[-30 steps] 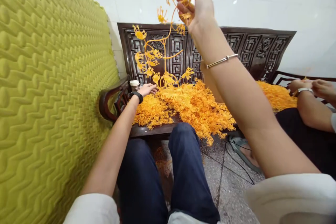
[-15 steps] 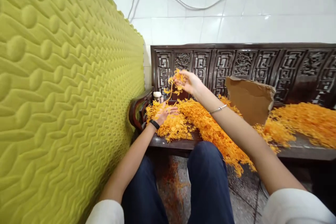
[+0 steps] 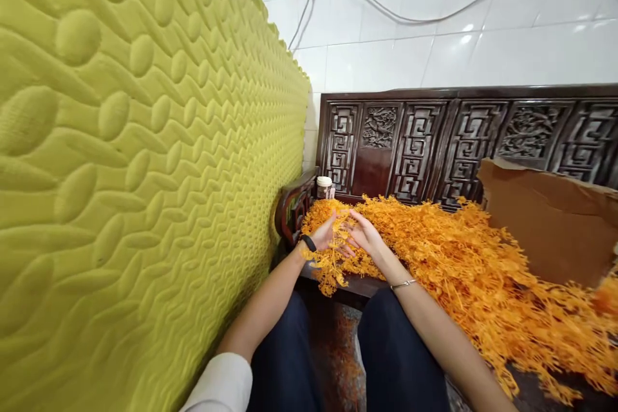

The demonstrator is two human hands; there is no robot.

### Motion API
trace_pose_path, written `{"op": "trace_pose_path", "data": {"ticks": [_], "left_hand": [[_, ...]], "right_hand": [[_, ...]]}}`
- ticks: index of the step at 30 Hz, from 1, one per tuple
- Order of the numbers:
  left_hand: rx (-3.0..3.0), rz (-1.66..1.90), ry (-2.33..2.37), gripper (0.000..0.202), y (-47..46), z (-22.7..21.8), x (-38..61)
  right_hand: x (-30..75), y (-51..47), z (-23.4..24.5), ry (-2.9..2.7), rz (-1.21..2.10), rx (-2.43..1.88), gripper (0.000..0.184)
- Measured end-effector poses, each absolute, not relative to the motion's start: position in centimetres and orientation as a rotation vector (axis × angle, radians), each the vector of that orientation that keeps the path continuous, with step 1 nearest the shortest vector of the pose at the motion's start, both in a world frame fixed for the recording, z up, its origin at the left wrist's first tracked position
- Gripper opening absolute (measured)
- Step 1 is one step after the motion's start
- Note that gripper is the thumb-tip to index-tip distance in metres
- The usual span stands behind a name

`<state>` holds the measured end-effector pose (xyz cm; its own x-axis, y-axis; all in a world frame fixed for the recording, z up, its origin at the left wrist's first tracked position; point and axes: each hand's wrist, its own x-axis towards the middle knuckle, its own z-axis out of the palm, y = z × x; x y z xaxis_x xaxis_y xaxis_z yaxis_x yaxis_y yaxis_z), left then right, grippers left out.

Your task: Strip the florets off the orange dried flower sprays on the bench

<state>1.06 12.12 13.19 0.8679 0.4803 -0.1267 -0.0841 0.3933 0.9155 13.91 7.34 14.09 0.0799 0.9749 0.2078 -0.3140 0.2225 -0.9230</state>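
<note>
An orange frilly plastic sprig point(image 3: 333, 265) hangs between my hands, over the front edge of the bench seat. My left hand point(image 3: 324, 233), with a black wristband, curls around its left side. From the right, my right hand point(image 3: 365, 235) closes on the same sprig with bent fingers; some fingertips are hidden by the orange strands. Below and behind the hands lies a loose orange pile point(image 3: 319, 211) of the same frilly pieces. A larger orange heap point(image 3: 449, 257) spreads along the seat beyond my right forearm.
A dark carved wooden bench point(image 3: 371, 174) stands against the white tiled wall. At its left armrest is a lidded cup point(image 3: 324, 185). Torn cardboard point(image 3: 550, 225) leans at the right. A yellow padded panel point(image 3: 193, 174) closes off the left side. Orange scraps point(image 3: 345, 347) litter the floor.
My right hand has come down from above the pile to beside my left hand, bringing the sprig with it. The left hand has turned and curled inward. The view has shifted left.
</note>
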Motion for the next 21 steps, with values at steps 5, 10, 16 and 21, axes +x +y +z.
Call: {"op": "trace_pose_path", "data": {"ticks": [5,10,16,21], "left_hand": [[1.224,0.407,0.316,0.045,10.6,12.5,1.8],[1.316,0.578,0.428,0.040,9.8,12.4,2.4],[1.312,0.637,0.538,0.045,10.0,12.5,2.0],[1.345,0.576,0.653,0.045,10.5,12.7,1.1]], "right_hand": [[12.8,7.3,13.4,-1.096,0.698,-1.006,0.030],[14.0,7.4,13.1,-1.238,0.595,-1.000,0.035],[16.3,6.5,12.9,-1.252,0.790,-0.977,0.037],[18.4,6.1,12.1,-1.182,0.834,-1.014,0.030]]}}
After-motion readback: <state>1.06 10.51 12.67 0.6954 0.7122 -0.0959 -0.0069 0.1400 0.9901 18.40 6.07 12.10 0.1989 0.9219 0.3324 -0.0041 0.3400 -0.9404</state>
